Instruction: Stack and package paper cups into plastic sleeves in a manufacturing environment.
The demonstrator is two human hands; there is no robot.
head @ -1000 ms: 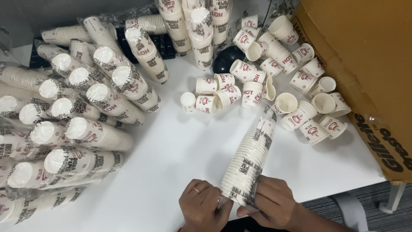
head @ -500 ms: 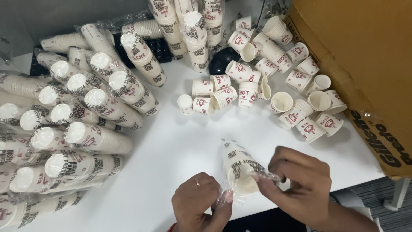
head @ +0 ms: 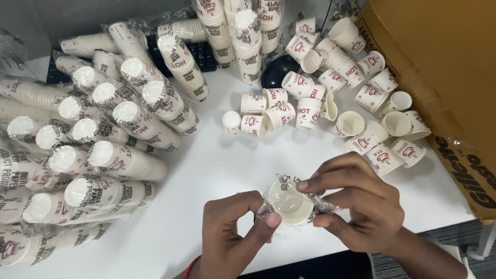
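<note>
Plastic wrap on the sleeve of cups (head: 290,201) is pinched by fingers of both the left hand (head: 232,235) and right hand (head: 356,206), held above the desk (head: 206,170) edge (slippery stuff); cups could be spilled floorward if it tears suddenly.

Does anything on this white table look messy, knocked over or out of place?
Yes. Loose paper cups lie tipped on their sides and scattered, not stacked, near the cardboard box. A dark computer mouse and keyboard are half buried under wrapped cup sleeves. Both hands, left hand and right hand, hold a wrapped cup stack.
</note>
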